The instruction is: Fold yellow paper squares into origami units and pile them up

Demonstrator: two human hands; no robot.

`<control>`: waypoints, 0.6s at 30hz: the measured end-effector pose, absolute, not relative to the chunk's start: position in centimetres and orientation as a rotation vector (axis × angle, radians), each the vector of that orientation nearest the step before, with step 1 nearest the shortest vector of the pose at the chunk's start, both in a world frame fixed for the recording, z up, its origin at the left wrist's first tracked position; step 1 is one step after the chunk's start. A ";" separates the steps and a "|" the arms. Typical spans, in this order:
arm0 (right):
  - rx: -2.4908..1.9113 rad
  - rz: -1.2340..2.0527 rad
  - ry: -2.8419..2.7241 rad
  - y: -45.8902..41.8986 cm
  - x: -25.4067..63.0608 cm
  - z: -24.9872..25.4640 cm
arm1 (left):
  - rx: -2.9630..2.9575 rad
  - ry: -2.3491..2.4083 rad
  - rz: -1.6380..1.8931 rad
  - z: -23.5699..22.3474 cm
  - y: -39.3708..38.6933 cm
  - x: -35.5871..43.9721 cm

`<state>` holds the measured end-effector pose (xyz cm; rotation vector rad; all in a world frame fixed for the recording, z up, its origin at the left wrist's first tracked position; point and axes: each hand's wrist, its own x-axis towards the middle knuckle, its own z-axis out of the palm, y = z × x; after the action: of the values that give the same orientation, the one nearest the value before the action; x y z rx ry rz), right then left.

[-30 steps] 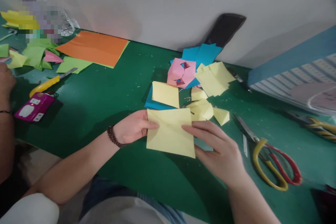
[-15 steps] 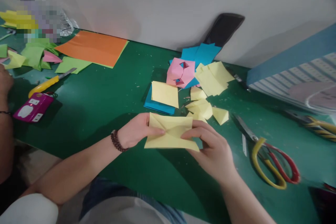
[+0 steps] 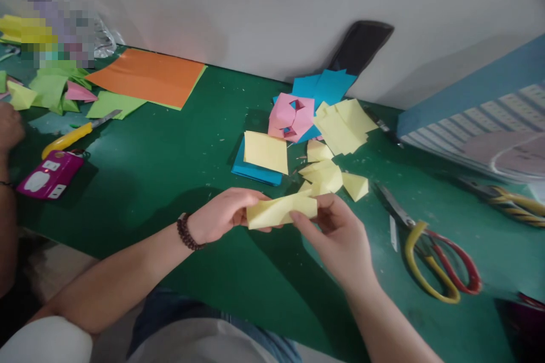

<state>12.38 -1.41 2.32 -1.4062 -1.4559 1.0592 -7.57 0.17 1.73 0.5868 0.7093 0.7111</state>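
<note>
As your left hand (image 3: pixel 223 214) and right hand (image 3: pixel 334 238) grip the folded yellow paper (image 3: pixel 281 210)

It's held above the table (image 3: pixel 200 153). Loose yellow paper pieces (image 3: pixel 321 176) lie just beyond at 12 o'clock, a pink paper model (image 3: pixel 292 118) past them, scissors (image 3: pixel 430 264) at 3 o'clock.

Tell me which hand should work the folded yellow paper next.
Right, probably: the right hand pinches the right end of the folded yellow paper with its fingers, while the left hand wraps the other end and could steady it.
</note>
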 end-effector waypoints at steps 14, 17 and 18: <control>-1.407 1.070 -1.520 -1.4 12.7 2.2 | 1.064 1.161 0.760 2.2 -0.1 -7.8; -1.397 1.089 -1.497 -1.3 12.6 2.4 | 1.076 1.168 0.751 2.4 -0.1 -7.8; -1.395 1.102 -1.468 -1.3 12.5 2.4 | 1.084 1.173 0.749 2.4 -0.1 -7.8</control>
<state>12.54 -1.32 2.43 -1.3947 -1.4677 1.1016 -7.79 -0.14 2.40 1.0839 1.1727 0.7491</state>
